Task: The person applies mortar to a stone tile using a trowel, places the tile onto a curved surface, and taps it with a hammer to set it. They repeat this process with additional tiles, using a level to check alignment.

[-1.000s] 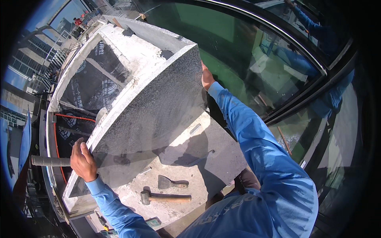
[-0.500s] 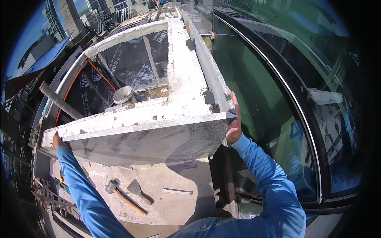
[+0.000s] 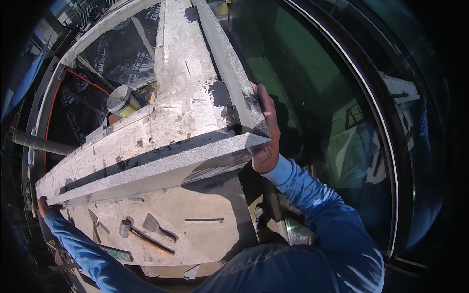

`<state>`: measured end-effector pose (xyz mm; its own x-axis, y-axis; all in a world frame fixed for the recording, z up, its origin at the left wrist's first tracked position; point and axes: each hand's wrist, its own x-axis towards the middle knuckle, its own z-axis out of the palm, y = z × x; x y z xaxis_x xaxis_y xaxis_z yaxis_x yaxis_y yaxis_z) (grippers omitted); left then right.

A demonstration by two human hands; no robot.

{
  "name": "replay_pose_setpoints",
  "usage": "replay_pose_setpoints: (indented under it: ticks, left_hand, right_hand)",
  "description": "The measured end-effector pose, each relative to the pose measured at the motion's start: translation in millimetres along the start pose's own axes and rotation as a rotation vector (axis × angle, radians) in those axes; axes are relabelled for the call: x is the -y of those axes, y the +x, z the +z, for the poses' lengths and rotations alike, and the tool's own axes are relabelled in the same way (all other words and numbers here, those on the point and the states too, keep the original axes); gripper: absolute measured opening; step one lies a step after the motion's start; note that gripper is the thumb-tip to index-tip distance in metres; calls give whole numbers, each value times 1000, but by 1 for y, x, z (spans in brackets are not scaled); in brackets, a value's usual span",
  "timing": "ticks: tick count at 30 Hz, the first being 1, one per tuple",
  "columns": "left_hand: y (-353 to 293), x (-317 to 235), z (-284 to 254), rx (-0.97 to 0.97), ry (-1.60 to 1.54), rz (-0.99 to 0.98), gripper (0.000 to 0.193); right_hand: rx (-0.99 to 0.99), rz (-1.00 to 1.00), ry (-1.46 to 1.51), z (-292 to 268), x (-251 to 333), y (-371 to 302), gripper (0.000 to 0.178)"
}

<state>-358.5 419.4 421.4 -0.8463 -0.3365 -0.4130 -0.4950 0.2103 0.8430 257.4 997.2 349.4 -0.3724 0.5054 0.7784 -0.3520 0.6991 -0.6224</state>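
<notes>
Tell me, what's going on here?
Someone in blue sleeves is handling a long grey slab set on edge: right fingers at its right end, beside a second slab, left fingers at the other end. A hammer and a scraper lie untouched on the pale base in front.

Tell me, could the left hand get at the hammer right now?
Probably yes, if the left hand leaves the grey slab: the hammer lies uncovered on the pale surface, on the person's side of the slab.

Obstacles before slab (image 3: 163,164): hammer (image 3: 146,239), scraper (image 3: 152,224)
</notes>
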Motion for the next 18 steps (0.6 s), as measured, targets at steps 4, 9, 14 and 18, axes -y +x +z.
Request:
replay_pose_setpoints:
  ticks: [4,9,14,18]
  left_hand:
    - [-34,-13,14,-103,-1,276,66]
    - [-143,6,78,-642,335,780,73]
    - [-250,25,147,63,417,1407,71]
    - [-277,18,165,126,516,1096,86]
  right_hand:
    - [43,-81,-39,-9,-4,1,109]
    - [-48,-41,-40,-4,-5,-4,109]
    - [-42,-45,-49,-10,-3,-1,106]
    - [124,-28,-42,-32,6,1,100]
